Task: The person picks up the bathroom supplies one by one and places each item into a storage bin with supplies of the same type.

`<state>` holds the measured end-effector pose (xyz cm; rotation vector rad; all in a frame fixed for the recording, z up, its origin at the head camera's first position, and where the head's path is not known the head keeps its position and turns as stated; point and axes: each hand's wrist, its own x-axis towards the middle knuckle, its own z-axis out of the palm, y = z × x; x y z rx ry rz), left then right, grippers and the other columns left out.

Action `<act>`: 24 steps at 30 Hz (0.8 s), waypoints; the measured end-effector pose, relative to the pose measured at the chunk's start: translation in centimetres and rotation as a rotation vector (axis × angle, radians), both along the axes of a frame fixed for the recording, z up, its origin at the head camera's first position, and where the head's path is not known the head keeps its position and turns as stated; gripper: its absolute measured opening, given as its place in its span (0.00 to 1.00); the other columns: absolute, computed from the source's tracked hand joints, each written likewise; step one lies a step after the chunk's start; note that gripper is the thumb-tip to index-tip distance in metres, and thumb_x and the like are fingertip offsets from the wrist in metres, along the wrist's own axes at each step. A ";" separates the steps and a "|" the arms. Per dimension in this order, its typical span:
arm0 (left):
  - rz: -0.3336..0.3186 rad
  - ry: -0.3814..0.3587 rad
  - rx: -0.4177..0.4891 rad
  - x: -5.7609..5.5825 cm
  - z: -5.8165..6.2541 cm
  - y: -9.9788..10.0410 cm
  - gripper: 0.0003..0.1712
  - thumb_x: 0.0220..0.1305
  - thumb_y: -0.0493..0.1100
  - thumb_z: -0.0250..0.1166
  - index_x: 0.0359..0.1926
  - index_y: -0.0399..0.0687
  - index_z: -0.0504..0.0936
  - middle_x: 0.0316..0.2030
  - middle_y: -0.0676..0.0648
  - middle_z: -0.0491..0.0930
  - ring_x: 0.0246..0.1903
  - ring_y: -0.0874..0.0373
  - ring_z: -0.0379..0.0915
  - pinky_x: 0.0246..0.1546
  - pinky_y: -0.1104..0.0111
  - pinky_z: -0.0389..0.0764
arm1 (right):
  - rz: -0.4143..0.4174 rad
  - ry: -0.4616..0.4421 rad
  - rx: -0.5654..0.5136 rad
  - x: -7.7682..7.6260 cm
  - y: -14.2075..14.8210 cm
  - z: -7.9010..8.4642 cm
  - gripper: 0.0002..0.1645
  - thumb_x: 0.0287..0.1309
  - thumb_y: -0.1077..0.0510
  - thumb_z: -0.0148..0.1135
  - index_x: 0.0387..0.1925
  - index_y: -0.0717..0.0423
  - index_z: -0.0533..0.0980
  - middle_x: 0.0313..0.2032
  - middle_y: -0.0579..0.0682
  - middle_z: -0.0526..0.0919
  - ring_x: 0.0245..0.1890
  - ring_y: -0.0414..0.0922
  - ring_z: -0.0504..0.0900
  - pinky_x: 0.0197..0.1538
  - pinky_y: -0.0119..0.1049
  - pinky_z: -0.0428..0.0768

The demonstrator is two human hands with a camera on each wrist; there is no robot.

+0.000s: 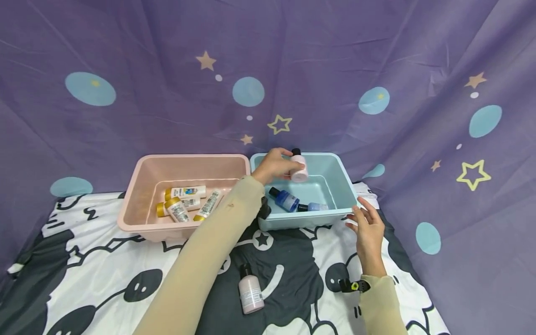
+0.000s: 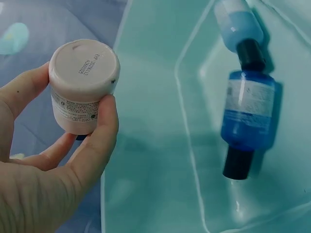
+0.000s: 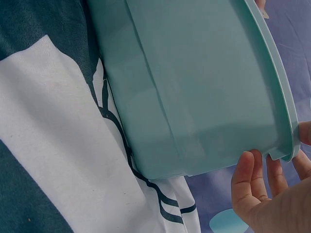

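My left hand (image 1: 274, 166) grips a small pale pink bottle (image 1: 299, 168) with a black cap over the light blue bin (image 1: 335, 174). In the left wrist view, the pink bottle's round base (image 2: 85, 63) faces the camera, and its cap is mostly hidden behind it. Inside the blue bin lie a dark blue bottle (image 1: 286, 200) and a paler blue bottle (image 1: 316, 207), both black-capped. My right hand (image 1: 368, 232) holds the bin's front right corner, its fingers and thumb on either side of the rim (image 3: 286, 107).
A pink bin (image 1: 130, 200) on the left holds several white tubes (image 1: 188, 191) with yellow caps. Another pale pink bottle (image 1: 251, 293) lies on the black and white patterned cloth (image 1: 104, 260) in front of the bins. Behind hangs a purple curtain (image 1: 167, 93).
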<state>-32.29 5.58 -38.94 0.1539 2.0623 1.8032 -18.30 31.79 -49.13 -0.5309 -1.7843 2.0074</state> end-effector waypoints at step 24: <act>0.083 0.241 -0.044 7.0 3.0 -3.9 0.31 0.61 0.49 0.74 0.62 0.47 0.76 0.54 0.47 0.78 0.45 0.54 0.82 0.41 0.66 0.84 | 0.038 -0.016 0.007 0.1 -0.5 0.3 0.26 0.65 0.56 0.68 0.64 0.53 0.76 0.45 0.55 0.81 0.39 0.54 0.85 0.33 0.35 0.85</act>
